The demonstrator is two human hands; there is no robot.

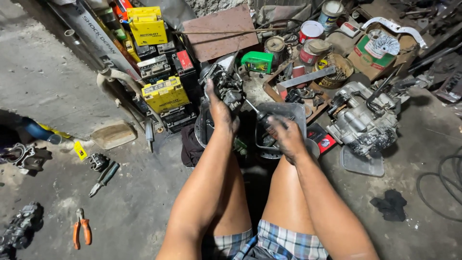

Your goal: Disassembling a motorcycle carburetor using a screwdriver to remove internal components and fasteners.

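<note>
The carburetor (225, 86) is a grimy lump of dark grey metal, knobbly with small fittings and levers, its surfaces dulled by oil. It is held up off the floor, straight ahead of the person's knees and just in front of a stack of batteries (163, 72). Its long axis runs roughly up the picture, away from the person, with the top end tipped a little to the left toward the batteries; exactly which face is turned up is hard to tell under the dirt.

The left hand (220, 111) grasps the carburetor from below and behind, fingers wrapped round its near end and blackened with grease. The right hand (287, 137) is closed round the handle of a screwdriver (257, 114), whose thin shaft slants up and left so that the tip meets the carburetor's lower right side.

Just under the right hand sits a grey plastic tub (288, 111) with dark parts in it. Beside the left wrist a dark rag (191, 148) lies on the floor. To the right, an engine block (364, 120) of pale metal rests on a clear tray. Farther back stand a green can (258, 61) and several paint tins (310, 31) among scrap. On the concrete to the left lie orange-handled pliers (82, 228) and a second, dark-handled pair (104, 178), well apart from the hands.
</note>
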